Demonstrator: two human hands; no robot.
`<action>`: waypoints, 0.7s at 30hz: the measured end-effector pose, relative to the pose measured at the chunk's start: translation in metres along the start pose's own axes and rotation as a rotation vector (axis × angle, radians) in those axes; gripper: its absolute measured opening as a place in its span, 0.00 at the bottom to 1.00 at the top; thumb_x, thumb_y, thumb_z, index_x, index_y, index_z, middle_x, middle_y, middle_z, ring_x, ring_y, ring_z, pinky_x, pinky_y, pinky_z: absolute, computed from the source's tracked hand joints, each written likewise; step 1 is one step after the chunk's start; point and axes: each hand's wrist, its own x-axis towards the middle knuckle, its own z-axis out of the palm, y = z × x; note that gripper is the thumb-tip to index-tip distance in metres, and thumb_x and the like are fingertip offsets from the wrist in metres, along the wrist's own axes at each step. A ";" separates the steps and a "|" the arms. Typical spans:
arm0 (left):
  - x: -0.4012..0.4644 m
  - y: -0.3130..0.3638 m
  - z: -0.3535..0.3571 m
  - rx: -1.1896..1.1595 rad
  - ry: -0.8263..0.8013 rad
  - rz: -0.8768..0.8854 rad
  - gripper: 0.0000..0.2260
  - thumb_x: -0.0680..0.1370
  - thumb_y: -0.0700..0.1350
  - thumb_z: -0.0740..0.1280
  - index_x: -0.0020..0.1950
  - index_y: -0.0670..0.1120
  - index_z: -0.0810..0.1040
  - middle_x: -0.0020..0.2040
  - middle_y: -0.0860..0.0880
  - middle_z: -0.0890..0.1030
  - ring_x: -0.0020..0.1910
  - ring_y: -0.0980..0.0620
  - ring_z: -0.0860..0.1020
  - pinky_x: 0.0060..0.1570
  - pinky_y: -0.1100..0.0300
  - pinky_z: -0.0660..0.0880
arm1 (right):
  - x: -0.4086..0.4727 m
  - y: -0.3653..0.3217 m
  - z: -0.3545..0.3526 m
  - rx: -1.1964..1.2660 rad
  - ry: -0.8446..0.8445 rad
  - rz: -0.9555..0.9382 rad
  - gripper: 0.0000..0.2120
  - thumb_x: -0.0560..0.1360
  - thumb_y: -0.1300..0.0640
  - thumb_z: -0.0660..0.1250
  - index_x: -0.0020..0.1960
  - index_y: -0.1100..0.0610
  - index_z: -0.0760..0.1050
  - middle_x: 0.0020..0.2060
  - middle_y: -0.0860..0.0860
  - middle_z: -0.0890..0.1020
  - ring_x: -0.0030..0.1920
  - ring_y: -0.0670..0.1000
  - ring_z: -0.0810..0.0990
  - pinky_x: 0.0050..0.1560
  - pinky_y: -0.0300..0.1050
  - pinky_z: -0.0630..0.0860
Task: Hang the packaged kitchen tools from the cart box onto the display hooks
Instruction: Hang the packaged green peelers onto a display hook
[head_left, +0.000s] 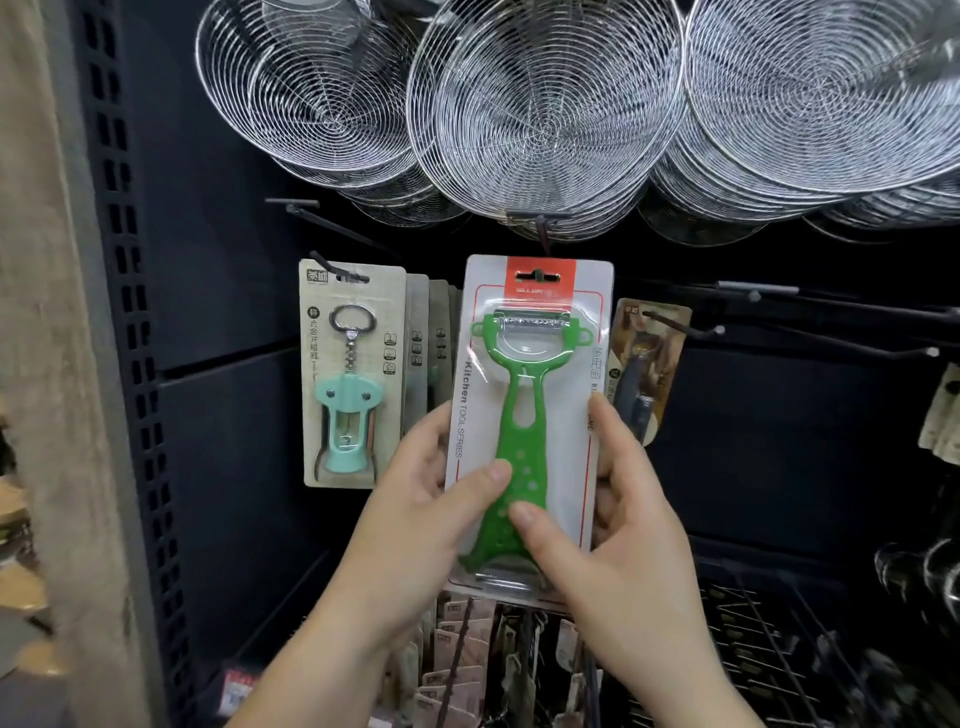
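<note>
Both hands grip one blister card upright in front of the dark display panel (234, 291). The left hand (415, 499) holds the card's left edge, thumb pressed on the front and fingers curled behind. The right hand (613, 509) holds the right edge, thumb laid across the lower handle of the tool and fingers behind.

The card is the green peeler package (530, 415): a green plastic peeler with a metal blade at the top, a red header with a hang slot, and the print "Kitchen TOOL SERIES" running up the left margin. The slot sits at the tip of a hook (540, 228); whether the hook passes through it cannot be told.

Just left, a corkscrew package (353, 374) hangs on its own hook, with Chinese lettering. To the right hangs a brown-carded tool (649, 364). Above, wire strainers (545, 114) hang in stacks.
</note>
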 end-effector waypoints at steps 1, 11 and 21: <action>0.001 0.001 0.000 -0.003 -0.004 0.006 0.20 0.77 0.33 0.65 0.66 0.49 0.76 0.57 0.47 0.86 0.57 0.48 0.84 0.57 0.57 0.80 | 0.001 0.000 -0.001 0.002 0.005 -0.006 0.40 0.61 0.38 0.74 0.66 0.19 0.56 0.70 0.34 0.71 0.70 0.42 0.72 0.68 0.55 0.73; 0.010 -0.014 -0.004 0.121 -0.015 -0.036 0.17 0.79 0.35 0.66 0.68 0.47 0.75 0.56 0.48 0.86 0.54 0.55 0.84 0.46 0.68 0.79 | 0.011 0.015 0.001 -0.073 0.020 0.008 0.40 0.65 0.38 0.74 0.69 0.23 0.54 0.67 0.28 0.67 0.68 0.36 0.70 0.69 0.44 0.72; 0.027 -0.051 -0.013 0.568 0.078 -0.039 0.07 0.79 0.54 0.67 0.57 0.59 0.76 0.48 0.61 0.82 0.42 0.72 0.78 0.37 0.78 0.70 | 0.027 0.048 0.013 -0.292 0.089 0.032 0.39 0.75 0.49 0.71 0.77 0.38 0.51 0.60 0.42 0.66 0.53 0.19 0.63 0.49 0.14 0.59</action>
